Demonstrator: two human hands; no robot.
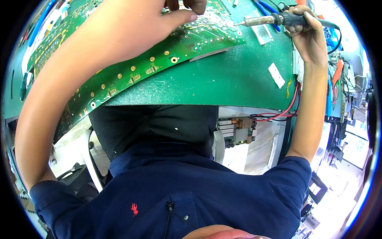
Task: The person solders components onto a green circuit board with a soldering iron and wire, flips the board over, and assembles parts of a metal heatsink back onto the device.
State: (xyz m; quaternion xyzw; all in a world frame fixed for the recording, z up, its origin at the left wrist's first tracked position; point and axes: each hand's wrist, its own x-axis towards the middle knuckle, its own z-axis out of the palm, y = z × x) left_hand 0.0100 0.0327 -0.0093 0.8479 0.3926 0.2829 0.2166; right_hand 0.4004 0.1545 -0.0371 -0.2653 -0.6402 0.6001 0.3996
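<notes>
A large green circuit board (pixel 115 85) lies at a slant on the green work mat (pixel 191 87), with gold-ringed holes along its near edge. My left hand (pixel 147 26) reaches over the board, its thumb and bent fingers close together near the top edge of the view. Whatever sits between those fingertips is hidden. In my right hand (pixel 310 42) is a soldering iron (pixel 280 19), gripped by its dark handle. The iron points left, and its tip is close to the board's right corner. A dark cord runs from the handle's rear end.
A pale flat block (pixel 262 34) and a white strip (pixel 276 75) lie on the mat at the right. Red cable (pixel 288 107) loops off the mat's right edge. Blue-handled tools (pixel 270 10) are behind the iron. At far left lies a blue tool (pixel 39 24).
</notes>
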